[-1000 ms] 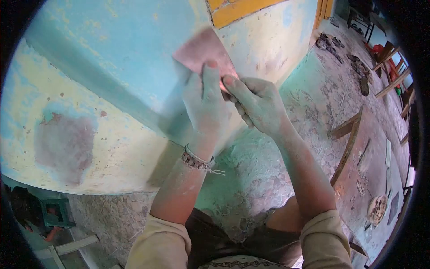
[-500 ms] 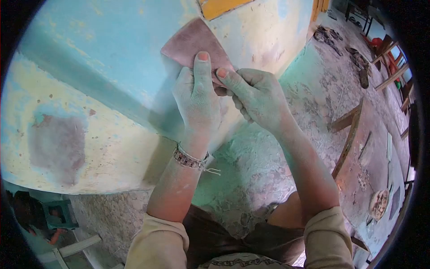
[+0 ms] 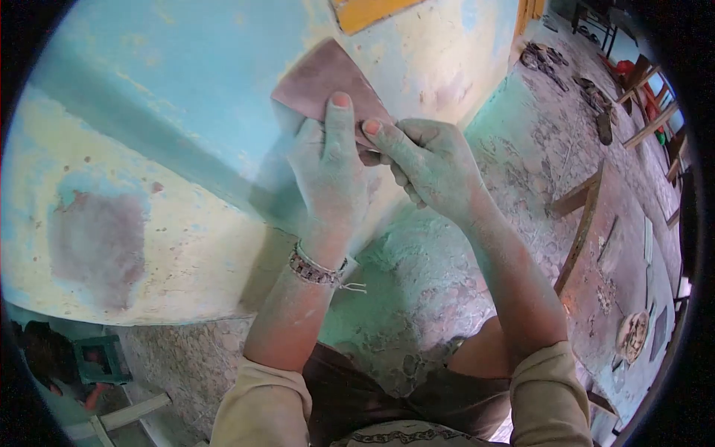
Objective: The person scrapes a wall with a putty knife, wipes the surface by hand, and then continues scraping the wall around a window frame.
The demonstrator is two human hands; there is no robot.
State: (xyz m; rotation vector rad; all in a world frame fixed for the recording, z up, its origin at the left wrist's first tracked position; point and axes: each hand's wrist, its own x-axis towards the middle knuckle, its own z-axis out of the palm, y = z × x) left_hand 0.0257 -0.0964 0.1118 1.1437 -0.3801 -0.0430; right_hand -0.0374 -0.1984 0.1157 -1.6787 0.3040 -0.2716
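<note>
A folded sheet of brownish sandpaper is held up in front of the blue and cream painted wall. My left hand grips its lower part, the thumb lying on the face and the fingers behind it. Pinching the lower right corner is my right hand, thumb on top and fingers curled underneath. Pale greenish dust coats both hands. A beaded bracelet circles my left wrist. The fingers behind the sheet are mostly hidden.
A grey-brown patch marks the wall at left. On the right, a wooden table bears a round dish. Footwear lies on the dusty floor. Another person is at lower left, beside a green stool.
The sandpaper has dipped slightly lower and to the right in view. Both hands keep their hold on it, and my right hand has shifted a little.
</note>
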